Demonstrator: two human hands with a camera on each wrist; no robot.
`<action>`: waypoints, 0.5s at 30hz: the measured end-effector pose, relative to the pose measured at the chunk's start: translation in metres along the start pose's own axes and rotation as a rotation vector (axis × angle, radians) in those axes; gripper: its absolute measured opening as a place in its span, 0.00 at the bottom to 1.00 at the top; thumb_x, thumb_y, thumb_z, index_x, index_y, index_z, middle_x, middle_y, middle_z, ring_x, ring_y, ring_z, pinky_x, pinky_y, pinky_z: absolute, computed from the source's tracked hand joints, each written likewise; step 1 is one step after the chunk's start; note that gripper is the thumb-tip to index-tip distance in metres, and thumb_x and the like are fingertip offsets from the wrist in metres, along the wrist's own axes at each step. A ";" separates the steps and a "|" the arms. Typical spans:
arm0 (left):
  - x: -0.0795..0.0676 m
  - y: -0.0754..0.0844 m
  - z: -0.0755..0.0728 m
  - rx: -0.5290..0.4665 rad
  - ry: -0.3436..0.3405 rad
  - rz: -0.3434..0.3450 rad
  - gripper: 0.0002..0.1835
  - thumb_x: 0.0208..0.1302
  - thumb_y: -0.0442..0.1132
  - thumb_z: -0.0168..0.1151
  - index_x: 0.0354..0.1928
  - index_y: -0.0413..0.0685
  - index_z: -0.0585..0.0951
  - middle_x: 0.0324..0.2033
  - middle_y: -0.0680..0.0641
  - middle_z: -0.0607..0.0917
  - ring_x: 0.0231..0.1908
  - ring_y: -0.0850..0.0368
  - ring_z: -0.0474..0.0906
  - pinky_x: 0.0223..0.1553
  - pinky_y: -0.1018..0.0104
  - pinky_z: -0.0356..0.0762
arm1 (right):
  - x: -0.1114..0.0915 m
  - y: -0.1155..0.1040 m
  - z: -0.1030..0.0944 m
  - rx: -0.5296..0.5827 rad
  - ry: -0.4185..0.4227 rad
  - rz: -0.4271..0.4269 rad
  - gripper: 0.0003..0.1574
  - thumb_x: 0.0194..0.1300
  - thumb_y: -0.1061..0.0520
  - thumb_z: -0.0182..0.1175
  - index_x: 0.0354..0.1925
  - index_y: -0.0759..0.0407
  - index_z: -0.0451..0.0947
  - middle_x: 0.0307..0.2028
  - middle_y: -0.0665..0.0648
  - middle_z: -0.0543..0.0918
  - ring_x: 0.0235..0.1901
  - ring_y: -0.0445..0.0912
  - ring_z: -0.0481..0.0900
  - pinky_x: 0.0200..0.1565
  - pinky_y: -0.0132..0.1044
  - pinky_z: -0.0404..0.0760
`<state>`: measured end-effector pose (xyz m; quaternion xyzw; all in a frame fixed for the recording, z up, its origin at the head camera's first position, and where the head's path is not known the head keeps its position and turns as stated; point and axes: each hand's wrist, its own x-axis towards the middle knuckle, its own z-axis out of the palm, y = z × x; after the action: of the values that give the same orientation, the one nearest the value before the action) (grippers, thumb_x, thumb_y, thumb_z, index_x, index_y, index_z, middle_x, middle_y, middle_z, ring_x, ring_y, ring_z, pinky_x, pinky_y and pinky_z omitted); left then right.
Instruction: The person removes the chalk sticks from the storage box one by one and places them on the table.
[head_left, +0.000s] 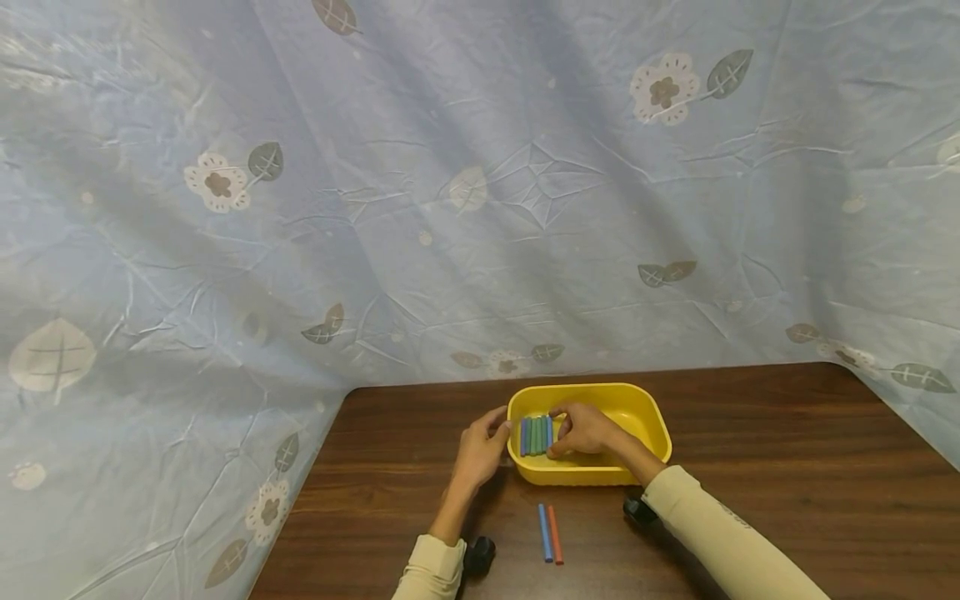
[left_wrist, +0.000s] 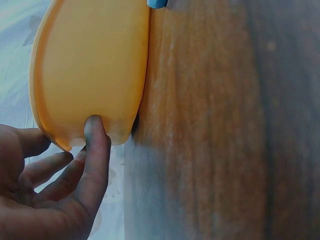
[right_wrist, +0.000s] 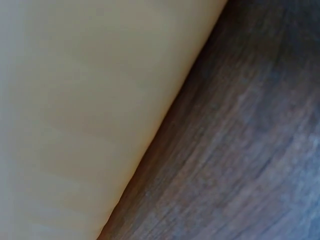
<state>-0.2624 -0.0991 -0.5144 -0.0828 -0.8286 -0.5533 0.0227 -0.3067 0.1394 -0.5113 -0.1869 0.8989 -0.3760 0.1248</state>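
A yellow plastic tub (head_left: 577, 475) stands on the table, with a row of slim green, blue and purple sticks (head_left: 534, 436) laid side by side at its left end. My left hand (head_left: 480, 450) holds the tub's left end; in the left wrist view its thumb and fingers touch the yellow wall (left_wrist: 95, 65). Inside the tub, my right hand (head_left: 588, 429) pinches the blue stick (head_left: 550, 431) at the row's right end, thumb at the near tip and finger at the far tip. The right wrist view shows only the tub's blurred outer wall (right_wrist: 90, 110) and wood, not the hand.
In front of the tub, a blue stick (head_left: 545, 533) and a red stick (head_left: 555, 535) lie side by side on the brown wooden table (head_left: 750, 442). A pale patterned cloth (head_left: 480, 208) hangs behind the table and along its left side.
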 end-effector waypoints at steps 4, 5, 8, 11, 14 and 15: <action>0.000 0.001 0.000 -0.016 -0.007 -0.006 0.23 0.81 0.40 0.58 0.73 0.41 0.78 0.55 0.29 0.88 0.43 0.41 0.91 0.30 0.59 0.94 | 0.000 0.000 -0.001 -0.002 0.005 0.018 0.48 0.57 0.53 0.82 0.69 0.72 0.75 0.33 0.52 0.87 0.30 0.42 0.79 0.31 0.31 0.78; 0.000 0.001 0.000 -0.011 -0.006 -0.005 0.23 0.81 0.40 0.58 0.73 0.42 0.78 0.55 0.30 0.89 0.44 0.42 0.91 0.31 0.59 0.94 | 0.000 -0.001 -0.001 -0.001 0.009 0.021 0.48 0.57 0.53 0.83 0.69 0.72 0.75 0.33 0.51 0.87 0.30 0.42 0.79 0.32 0.32 0.79; 0.000 0.002 0.000 0.019 -0.001 0.002 0.23 0.81 0.40 0.58 0.72 0.42 0.79 0.54 0.32 0.89 0.47 0.43 0.91 0.33 0.61 0.94 | -0.001 -0.002 0.000 0.001 0.019 0.026 0.49 0.55 0.53 0.83 0.68 0.71 0.76 0.32 0.51 0.86 0.30 0.43 0.79 0.33 0.33 0.79; -0.001 0.002 -0.001 0.029 0.000 0.004 0.23 0.81 0.40 0.58 0.72 0.43 0.79 0.54 0.33 0.90 0.47 0.43 0.91 0.33 0.62 0.94 | -0.002 -0.003 0.000 0.004 0.026 0.023 0.49 0.55 0.53 0.83 0.68 0.72 0.76 0.32 0.52 0.86 0.30 0.43 0.79 0.33 0.33 0.80; -0.001 0.002 -0.001 0.008 -0.006 -0.001 0.23 0.82 0.40 0.58 0.73 0.42 0.78 0.55 0.32 0.89 0.46 0.42 0.91 0.30 0.60 0.94 | -0.003 -0.005 0.000 0.008 0.030 0.020 0.49 0.54 0.53 0.84 0.68 0.72 0.76 0.32 0.52 0.86 0.30 0.43 0.79 0.33 0.33 0.80; -0.001 0.002 -0.001 0.002 -0.008 -0.002 0.23 0.82 0.41 0.58 0.73 0.42 0.78 0.55 0.31 0.89 0.46 0.42 0.91 0.30 0.60 0.94 | -0.003 -0.005 0.000 0.009 0.033 0.021 0.49 0.54 0.53 0.84 0.68 0.72 0.76 0.32 0.52 0.86 0.30 0.43 0.80 0.33 0.33 0.80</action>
<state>-0.2613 -0.0992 -0.5125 -0.0843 -0.8294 -0.5519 0.0188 -0.3026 0.1372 -0.5070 -0.1710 0.9011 -0.3815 0.1148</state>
